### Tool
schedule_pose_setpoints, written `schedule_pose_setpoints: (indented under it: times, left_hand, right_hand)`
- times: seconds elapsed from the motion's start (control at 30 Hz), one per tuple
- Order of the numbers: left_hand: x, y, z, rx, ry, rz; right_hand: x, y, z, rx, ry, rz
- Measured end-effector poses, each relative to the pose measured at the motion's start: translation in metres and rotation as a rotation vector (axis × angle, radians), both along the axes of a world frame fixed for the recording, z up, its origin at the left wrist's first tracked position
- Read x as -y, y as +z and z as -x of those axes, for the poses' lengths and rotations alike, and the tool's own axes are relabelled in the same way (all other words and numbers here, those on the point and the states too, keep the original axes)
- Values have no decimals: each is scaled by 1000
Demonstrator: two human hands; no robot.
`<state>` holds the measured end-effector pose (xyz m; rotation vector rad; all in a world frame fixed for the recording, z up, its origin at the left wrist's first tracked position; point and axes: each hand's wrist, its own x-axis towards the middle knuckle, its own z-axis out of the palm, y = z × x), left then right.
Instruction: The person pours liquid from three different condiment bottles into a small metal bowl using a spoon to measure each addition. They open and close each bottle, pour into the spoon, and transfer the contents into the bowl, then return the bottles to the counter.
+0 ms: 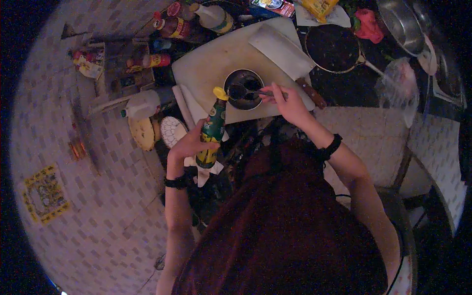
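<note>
My left hand [191, 143] is wrapped around a sauce bottle [214, 129] with a green and yellow label. Its yellow cap [220, 93] is flipped up, and the neck tilts towards the rim of a dark bowl [244, 106]. Between the fingers of my right hand [285, 101] is the handle of a spoon [238, 90], held with its head over the bowl. Dark contents show inside the bowl, though dim light hides what they are. Under the bowl lies a pale cutting board [206, 68].
A cleaver [280, 48] rests on the board's right side, its wooden handle past the edge. Beyond it sits a frying pan [333, 48], near a clear plastic bag [400, 88] and a metal pot [402, 27]. Sauce bottles [177, 27] and a white jug [143, 104] stand or lie leftward.
</note>
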<state>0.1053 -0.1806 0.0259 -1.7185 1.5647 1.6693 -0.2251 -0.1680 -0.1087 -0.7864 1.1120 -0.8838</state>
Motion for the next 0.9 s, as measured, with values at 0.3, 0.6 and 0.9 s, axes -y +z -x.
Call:
schedule_pose_setpoints:
  times: [0.3, 0.6, 0.9]
  left_hand:
    - [-21, -14, -2, -139, 182, 217]
    - [-45, -19, -9, -250, 406, 395]
    - [-60, -14, -25, -314, 461, 598]
  right_hand:
    - [1, 4, 12, 81, -32, -24]
    - [-6, 24, 12, -143, -62, -32]
    - [-27, 41, 7, -945, 366, 921]
